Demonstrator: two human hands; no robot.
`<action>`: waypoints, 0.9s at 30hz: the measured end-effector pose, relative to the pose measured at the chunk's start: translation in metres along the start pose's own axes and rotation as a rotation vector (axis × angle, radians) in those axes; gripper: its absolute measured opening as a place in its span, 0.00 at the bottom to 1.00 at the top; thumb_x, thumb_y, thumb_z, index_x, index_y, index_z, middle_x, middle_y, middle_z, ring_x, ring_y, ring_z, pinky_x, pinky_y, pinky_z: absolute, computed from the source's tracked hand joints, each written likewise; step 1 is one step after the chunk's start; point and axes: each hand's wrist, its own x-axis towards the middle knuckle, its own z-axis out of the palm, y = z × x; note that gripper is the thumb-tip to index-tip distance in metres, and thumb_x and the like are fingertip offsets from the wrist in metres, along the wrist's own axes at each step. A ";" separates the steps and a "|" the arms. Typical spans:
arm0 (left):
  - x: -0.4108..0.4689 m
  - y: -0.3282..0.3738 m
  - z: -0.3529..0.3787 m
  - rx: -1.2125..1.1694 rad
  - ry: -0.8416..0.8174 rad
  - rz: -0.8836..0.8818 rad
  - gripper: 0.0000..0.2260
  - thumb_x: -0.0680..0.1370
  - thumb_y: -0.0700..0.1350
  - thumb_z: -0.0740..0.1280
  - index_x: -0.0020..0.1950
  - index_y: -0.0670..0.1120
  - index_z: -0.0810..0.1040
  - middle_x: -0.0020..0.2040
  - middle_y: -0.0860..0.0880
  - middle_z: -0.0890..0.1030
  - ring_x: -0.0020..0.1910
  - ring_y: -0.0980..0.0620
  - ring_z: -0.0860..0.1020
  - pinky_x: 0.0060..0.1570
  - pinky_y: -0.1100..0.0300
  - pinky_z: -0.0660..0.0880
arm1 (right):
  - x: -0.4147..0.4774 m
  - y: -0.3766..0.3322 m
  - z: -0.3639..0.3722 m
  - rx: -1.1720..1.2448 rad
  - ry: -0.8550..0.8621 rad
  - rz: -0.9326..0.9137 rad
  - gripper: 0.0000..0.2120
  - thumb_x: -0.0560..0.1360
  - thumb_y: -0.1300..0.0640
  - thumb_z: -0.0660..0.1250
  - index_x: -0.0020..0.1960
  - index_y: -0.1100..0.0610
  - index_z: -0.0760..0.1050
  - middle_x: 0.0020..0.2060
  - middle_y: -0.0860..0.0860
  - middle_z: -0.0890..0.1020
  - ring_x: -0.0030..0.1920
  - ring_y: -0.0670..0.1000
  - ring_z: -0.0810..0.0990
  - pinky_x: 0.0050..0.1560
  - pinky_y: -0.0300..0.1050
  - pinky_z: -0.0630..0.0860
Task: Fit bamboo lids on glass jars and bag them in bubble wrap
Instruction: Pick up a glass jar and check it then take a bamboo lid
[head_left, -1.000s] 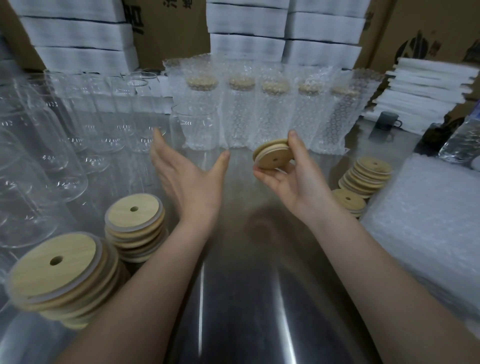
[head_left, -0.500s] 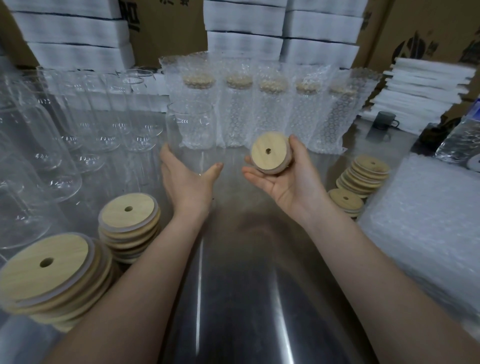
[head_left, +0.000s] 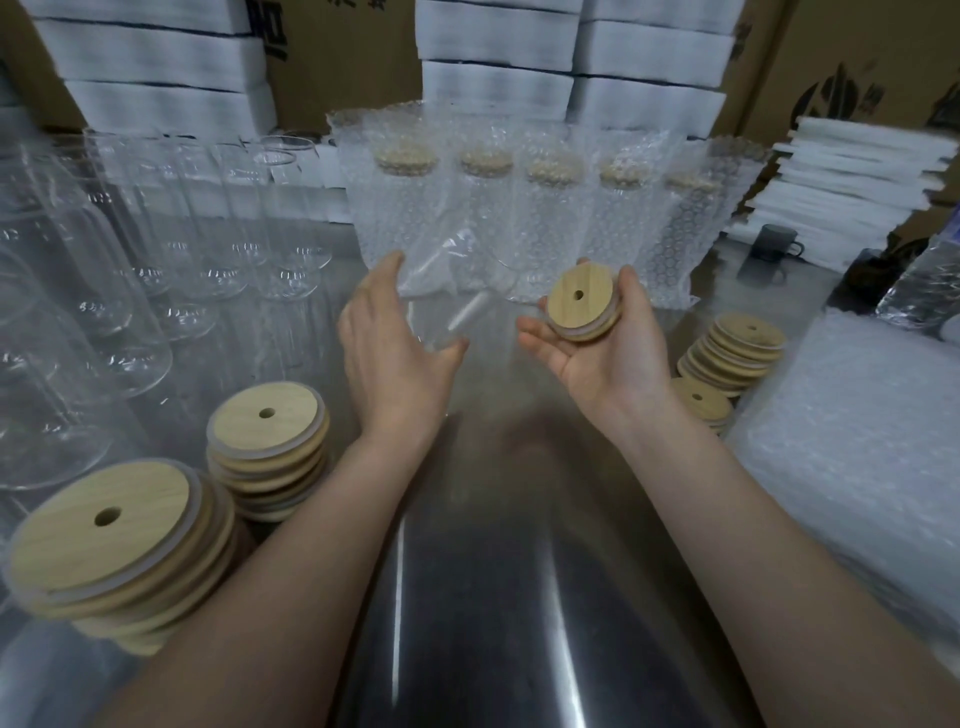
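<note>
My left hand (head_left: 395, 358) grips a clear glass jar (head_left: 457, 301), which is blurred and tilted above the steel table, in front of the bagged jars. My right hand (head_left: 608, 358) holds a small stack of round bamboo lids (head_left: 582, 301) between thumb and fingers, the top lid's holed face turned toward me. The lids sit just right of the jar, apart from it. Several lidded jars in bubble wrap bags (head_left: 524, 208) stand in a row behind both hands.
Several bare glass jars (head_left: 171, 249) crowd the left side. Lid stacks sit at the near left (head_left: 109, 545), left of my forearm (head_left: 267, 447) and at the right (head_left: 737, 353). Bubble wrap bags (head_left: 857, 447) lie at right. White foam and cartons line the back.
My left hand reached back to a bare jar, took hold of it and drew it toward me, tilting it. My right hand turned the lids to face me and shifted slightly right.
</note>
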 end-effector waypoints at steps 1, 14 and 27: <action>-0.001 0.001 0.000 0.036 -0.023 0.038 0.40 0.66 0.43 0.79 0.74 0.45 0.65 0.71 0.44 0.70 0.71 0.43 0.67 0.71 0.55 0.59 | 0.000 0.000 0.000 -0.003 0.015 -0.023 0.21 0.83 0.43 0.54 0.65 0.57 0.73 0.59 0.61 0.76 0.46 0.60 0.82 0.35 0.49 0.82; -0.012 0.019 -0.003 0.273 -0.095 0.245 0.37 0.68 0.36 0.73 0.75 0.51 0.66 0.75 0.46 0.66 0.73 0.39 0.62 0.71 0.45 0.62 | -0.002 0.002 -0.002 -0.398 -0.130 -0.467 0.22 0.76 0.46 0.59 0.70 0.44 0.67 0.75 0.47 0.66 0.63 0.48 0.71 0.62 0.43 0.72; -0.013 0.019 -0.003 0.267 -0.093 0.253 0.37 0.67 0.35 0.73 0.75 0.50 0.67 0.74 0.46 0.67 0.72 0.39 0.64 0.68 0.45 0.65 | -0.005 0.008 -0.002 -0.559 -0.167 -0.528 0.22 0.74 0.48 0.61 0.68 0.43 0.69 0.69 0.47 0.68 0.74 0.54 0.66 0.76 0.55 0.62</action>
